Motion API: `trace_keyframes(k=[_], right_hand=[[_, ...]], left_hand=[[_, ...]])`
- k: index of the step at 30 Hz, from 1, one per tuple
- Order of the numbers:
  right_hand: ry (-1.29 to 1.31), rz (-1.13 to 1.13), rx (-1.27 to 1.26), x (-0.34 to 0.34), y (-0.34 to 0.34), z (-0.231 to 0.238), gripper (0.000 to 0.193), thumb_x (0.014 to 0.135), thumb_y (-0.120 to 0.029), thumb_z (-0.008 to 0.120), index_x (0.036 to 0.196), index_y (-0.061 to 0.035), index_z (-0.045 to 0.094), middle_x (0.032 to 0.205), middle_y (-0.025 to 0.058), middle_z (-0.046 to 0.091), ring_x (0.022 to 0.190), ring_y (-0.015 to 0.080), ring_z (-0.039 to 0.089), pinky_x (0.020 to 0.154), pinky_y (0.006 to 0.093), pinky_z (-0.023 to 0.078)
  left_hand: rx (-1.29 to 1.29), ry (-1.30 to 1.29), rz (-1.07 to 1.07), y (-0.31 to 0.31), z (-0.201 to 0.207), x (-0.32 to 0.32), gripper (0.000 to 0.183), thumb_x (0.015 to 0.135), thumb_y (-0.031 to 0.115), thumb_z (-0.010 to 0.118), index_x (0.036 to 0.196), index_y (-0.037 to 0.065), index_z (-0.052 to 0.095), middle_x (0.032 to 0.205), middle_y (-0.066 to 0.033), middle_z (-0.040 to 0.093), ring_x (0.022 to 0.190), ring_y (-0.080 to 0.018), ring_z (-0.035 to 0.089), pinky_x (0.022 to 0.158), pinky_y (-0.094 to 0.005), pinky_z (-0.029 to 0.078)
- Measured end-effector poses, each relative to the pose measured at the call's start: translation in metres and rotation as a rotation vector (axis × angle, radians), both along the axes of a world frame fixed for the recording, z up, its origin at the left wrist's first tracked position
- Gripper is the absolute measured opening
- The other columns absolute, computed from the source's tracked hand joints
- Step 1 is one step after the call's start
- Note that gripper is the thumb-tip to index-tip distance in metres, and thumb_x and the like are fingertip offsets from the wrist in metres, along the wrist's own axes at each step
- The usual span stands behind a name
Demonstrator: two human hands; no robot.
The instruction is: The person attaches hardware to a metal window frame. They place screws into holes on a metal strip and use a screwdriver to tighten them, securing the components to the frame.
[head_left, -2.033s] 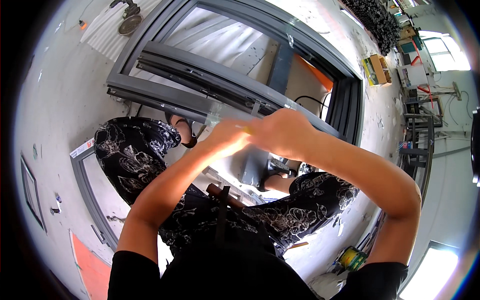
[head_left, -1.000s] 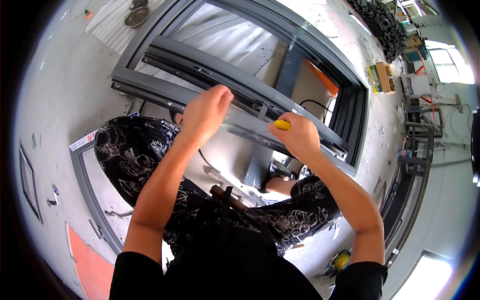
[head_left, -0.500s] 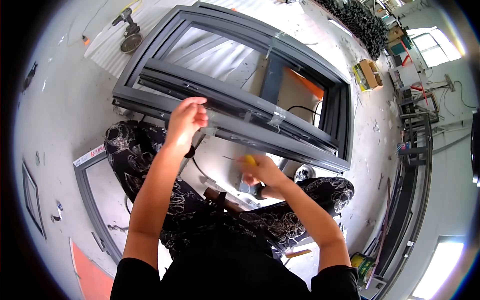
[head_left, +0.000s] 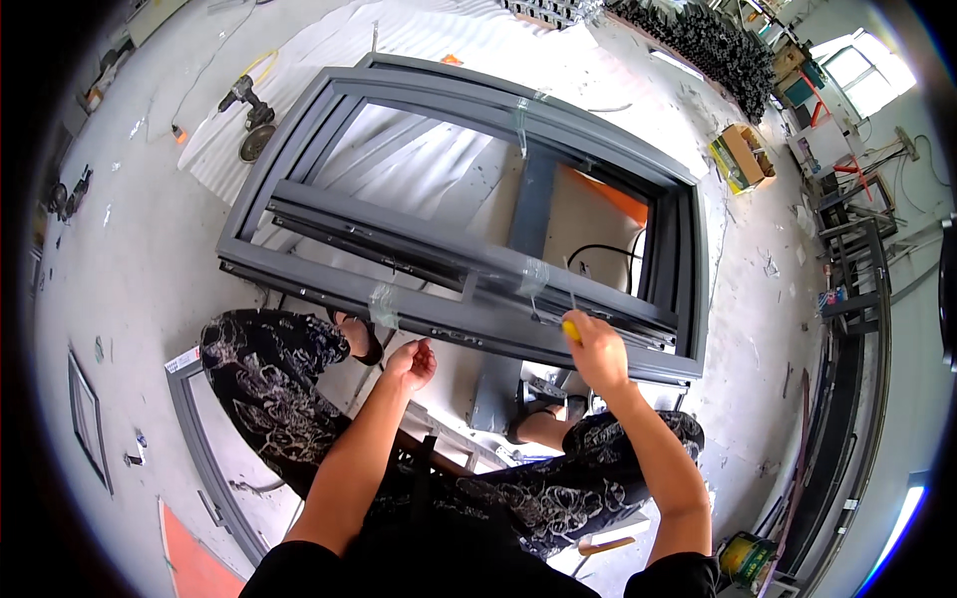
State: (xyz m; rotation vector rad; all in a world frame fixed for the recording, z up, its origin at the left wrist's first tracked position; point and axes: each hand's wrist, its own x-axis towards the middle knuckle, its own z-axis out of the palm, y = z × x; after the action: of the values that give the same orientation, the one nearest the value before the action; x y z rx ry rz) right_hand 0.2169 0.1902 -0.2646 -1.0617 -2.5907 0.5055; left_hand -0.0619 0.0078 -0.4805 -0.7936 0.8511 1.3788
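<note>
Fingers [head_left: 590,329] of the right hand [head_left: 601,361] are closed around the yellow handle of a slim tool [head_left: 571,331], which sits at their left side. Its thin shaft runs out beyond them, pointing away from the body, long axis nearly straight up the view with a slight lean left; the tip lies over the grey window frame [head_left: 329,282], and whether it touches the metal I cannot tell.

Left of these, the left hand [head_left: 412,367] is loosely curled, its fingers bent inward just beside the frame's near bar; whether their tips meet, or touch that bar, is unclear.

The frame spreads beyond both sets of fingers, its long axis running across the view and slanting down toward the right. Clear tape [head_left: 384,306] wraps the near bar just beyond the left fingers, and another taped patch [head_left: 534,275] lies beyond and left of the right ones. A cordless drill [head_left: 249,100] rests farther off, beyond and left of the left fingers.
</note>
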Motion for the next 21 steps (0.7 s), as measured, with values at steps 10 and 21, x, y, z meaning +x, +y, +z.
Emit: trace_keyframes(k=[10, 21], right_hand=[[-0.108, 0.168, -0.194, -0.014, 0.018, -0.011, 0.050, 0.072, -0.041, 0.079, 0.105, -0.0079, 0.061, 0.088, 0.0114, 0.060, 0.086, 0.0312, 0.059, 0.074, 0.0411, 0.051], [-0.210, 0.112, -0.384, -0.016, 0.025, -0.012, 0.048, 0.066, -0.038, 0.084, 0.100, -0.0085, 0.067, 0.086, 0.0096, 0.062, 0.081, 0.0298, 0.063, 0.072, 0.0382, 0.053]], left_hand=[[0.351, 0.070, -0.370, 0.081, 0.002, 0.013, 0.043, 0.102, 0.040, 0.047, 0.114, 0.002, 0.063, 0.084, -0.0043, 0.067, 0.072, -0.0165, 0.062, 0.065, -0.0300, 0.053], [0.605, 0.250, -0.465, 0.096, 0.002, 0.035, 0.059, 0.101, 0.060, 0.026, 0.064, 0.015, 0.034, 0.062, 0.0035, 0.025, 0.058, -0.0123, 0.026, 0.053, -0.0272, 0.026]])
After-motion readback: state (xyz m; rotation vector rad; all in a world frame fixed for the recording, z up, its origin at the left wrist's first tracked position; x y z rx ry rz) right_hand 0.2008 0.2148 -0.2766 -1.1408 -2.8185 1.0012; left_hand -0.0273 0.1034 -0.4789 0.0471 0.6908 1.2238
